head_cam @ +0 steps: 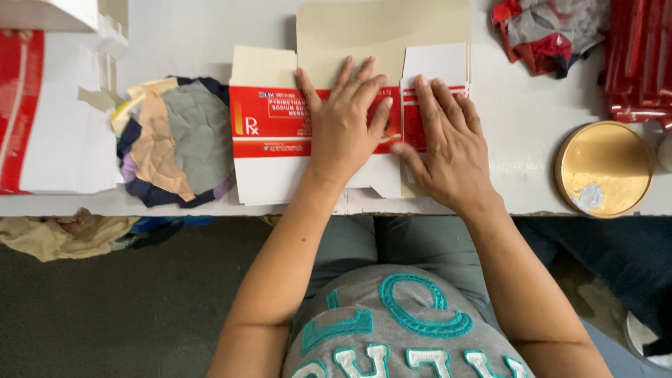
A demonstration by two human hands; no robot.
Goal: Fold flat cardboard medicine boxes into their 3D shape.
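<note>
Two hands, left hand, right hand, flat atop carton blank.

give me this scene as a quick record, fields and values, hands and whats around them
surface: white table
left hand: left hand pressed flat on the flattened red and white carton
right hand: right hand flat on the carton's right end panel, fingers spread
behind carton: plain beige card sheet
left of carton: round patchwork cloth pad, then a stack of flat cartons
right of carton: round gold tin lid
far right corner: crumpled red and grey wrapper, red packets
</note>
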